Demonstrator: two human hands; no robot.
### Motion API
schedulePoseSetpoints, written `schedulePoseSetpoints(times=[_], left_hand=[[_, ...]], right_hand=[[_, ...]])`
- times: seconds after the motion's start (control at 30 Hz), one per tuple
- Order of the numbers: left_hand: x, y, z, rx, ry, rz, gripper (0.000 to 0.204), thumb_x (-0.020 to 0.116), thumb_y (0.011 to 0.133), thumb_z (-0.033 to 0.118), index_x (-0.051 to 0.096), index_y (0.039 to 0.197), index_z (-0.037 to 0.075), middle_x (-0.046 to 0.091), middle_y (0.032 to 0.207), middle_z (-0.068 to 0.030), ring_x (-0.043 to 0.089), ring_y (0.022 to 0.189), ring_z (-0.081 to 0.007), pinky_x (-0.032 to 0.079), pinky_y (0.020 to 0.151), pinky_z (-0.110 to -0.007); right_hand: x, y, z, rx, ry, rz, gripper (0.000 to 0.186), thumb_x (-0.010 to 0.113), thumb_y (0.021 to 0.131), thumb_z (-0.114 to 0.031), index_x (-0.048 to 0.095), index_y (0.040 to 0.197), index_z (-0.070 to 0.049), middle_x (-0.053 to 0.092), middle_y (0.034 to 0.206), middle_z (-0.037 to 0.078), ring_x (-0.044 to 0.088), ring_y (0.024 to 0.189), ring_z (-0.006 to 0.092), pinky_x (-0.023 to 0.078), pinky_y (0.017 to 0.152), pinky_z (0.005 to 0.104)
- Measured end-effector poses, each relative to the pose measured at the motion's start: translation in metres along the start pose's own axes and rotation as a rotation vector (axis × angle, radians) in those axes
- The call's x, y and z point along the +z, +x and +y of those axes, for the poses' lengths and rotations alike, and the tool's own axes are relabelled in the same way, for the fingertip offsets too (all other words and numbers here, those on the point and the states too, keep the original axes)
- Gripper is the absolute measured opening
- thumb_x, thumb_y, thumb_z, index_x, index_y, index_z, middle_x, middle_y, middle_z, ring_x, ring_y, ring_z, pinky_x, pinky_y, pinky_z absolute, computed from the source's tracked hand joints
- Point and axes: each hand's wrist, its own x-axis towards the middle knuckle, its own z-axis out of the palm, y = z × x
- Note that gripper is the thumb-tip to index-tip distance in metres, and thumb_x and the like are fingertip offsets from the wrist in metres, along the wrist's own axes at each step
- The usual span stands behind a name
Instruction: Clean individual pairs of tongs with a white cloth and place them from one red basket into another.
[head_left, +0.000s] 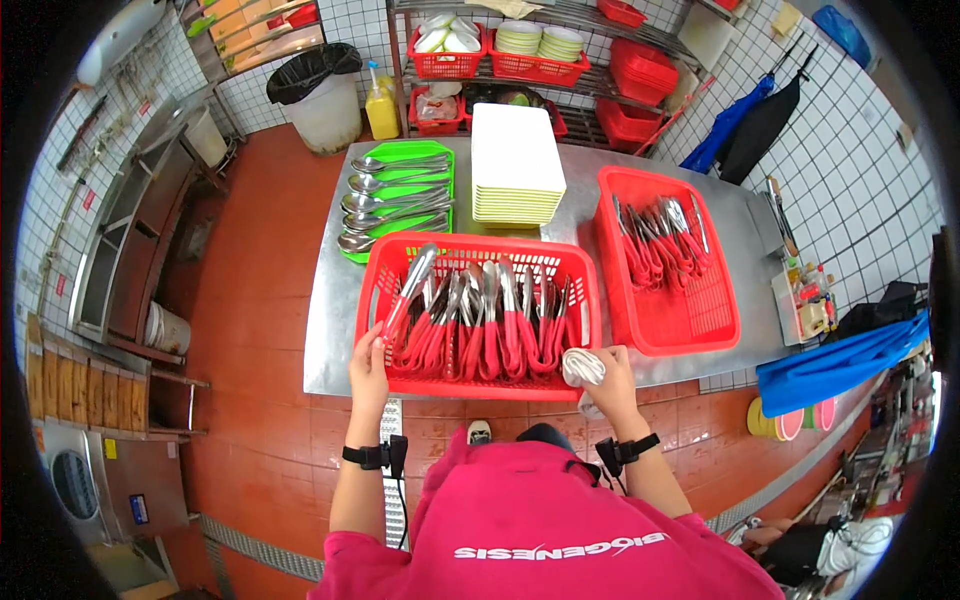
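My left hand (pixel 368 368) is closed on the red handle of a pair of metal tongs (pixel 417 278), which leans at the left end of a red slotted basket (pixel 582 300). The basket holds several more red-handled tongs (pixel 487 315) in a row. By the basket's front right corner, my right hand (pixel 615 382) grips a folded white cloth (pixel 583 366). A red bin (pixel 678 330) with more tongs stands to the right. Behind are a green tray (pixel 405 150) of metal serving spoons (pixel 398 202) and a stack of white trays (pixel 518 145).
Everything rests on a steel table (pixel 330 320). Shelves of red baskets (pixel 640 75) stand behind, beside a lined bin (pixel 322 120). Steel sinks (pixel 130 270) line the left wall. A blue cloth (pixel 830 365) hangs at right. Part of what looks like another person (pixel 820 550) shows at lower right.
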Motion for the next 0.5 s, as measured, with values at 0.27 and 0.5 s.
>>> schedulePoseSetpoints(times=[0.27, 0.5], left_hand=[[0.006, -0.003, 0.010, 0.006, 0.295, 0.071, 0.035, 0.056, 0.111, 0.014, 0.066, 0.141, 0.001, 0.071, 0.134, -0.0227, 0.069, 0.124, -0.0365, 0.052, 0.107, -0.038], [0.019, -0.013, 0.001, 0.197, 0.588, -0.011, 0.040, 0.065, 0.101, 0.009, 0.064, 0.140, 0.001, 0.061, 0.151, -0.0215, 0.047, 0.147, -0.0460, 0.039, 0.122, -0.052]], right_hand=[[0.000, 0.002, -0.005, 0.014, -0.018, 0.010, 0.051, 0.088, 0.069, -0.007, 0.075, 0.119, -0.011, 0.060, 0.115, 0.015, 0.065, 0.105, 0.0384, 0.057, 0.090, 0.0470], [0.000, 0.001, -0.007, 0.031, -0.007, 0.007, 0.049, 0.088, 0.070, -0.006, 0.075, 0.117, -0.012, 0.060, 0.115, 0.015, 0.065, 0.106, 0.0384, 0.057, 0.090, 0.0472]])
